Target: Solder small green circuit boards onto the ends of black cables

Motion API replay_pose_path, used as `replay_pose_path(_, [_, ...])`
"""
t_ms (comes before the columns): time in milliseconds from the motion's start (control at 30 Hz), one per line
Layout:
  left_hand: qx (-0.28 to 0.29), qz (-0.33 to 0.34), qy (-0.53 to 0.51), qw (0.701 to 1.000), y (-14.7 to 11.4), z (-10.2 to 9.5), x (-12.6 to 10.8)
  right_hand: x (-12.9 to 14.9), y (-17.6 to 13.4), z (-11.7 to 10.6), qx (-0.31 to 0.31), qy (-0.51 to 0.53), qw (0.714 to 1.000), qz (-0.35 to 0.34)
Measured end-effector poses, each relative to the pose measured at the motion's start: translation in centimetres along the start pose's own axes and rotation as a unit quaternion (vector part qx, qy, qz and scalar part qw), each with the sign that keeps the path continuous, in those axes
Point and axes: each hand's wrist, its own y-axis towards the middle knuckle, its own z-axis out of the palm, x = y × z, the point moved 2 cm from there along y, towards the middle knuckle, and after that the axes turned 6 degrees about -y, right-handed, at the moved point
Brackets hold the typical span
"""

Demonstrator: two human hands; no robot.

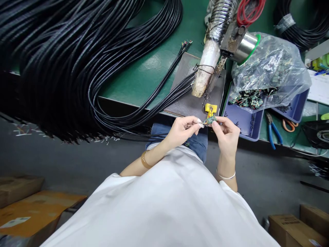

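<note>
At the green table (151, 65), our right hand (228, 133) pinches a circuit board (210, 119) between its fingers (217, 129) while our left hand (181, 130) pinches the board's thin wires (205, 122), which a hard tug could tear loose.

head view | from wearer's head | facing forward, steeply down | white shirt (169, 199) nearest, green bench (150, 65) beyond
</note>
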Motion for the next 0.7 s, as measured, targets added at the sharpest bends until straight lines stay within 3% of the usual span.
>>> replay_pose_path(133, [-0.054,-0.022,-0.055,0.997,0.3,-0.6,0.8,0.5,-0.6,-0.1,-0.013,-0.096,0.993,-0.063])
replay_pose_path(267, [-0.111,0.016,-0.005,0.994,0.5,-1.0,0.9,0.9,-0.6,-0.7,-0.038,-0.033,0.996,-0.072])
replay_pose_path(333, [-0.114,0.022,0.019,0.993,0.6,-1.1,0.8,1.2,-0.6,-1.0,-0.058,-0.018,0.996,-0.066])
replay_pose_path(433, [-0.104,0.016,0.035,0.994,0.7,-1.1,0.7,1.8,-0.6,-1.1,-0.075,-0.075,0.992,-0.073])
replay_pose_path(600, [-0.093,0.018,0.074,0.993,1.1,-0.8,0.5,2.4,-0.4,0.1,-0.089,-0.197,0.955,-0.201])
replay_pose_path(700, [-0.093,0.028,0.084,0.992,1.6,-0.6,0.1,2.2,0.1,1.0,-0.076,-0.212,0.945,-0.236])
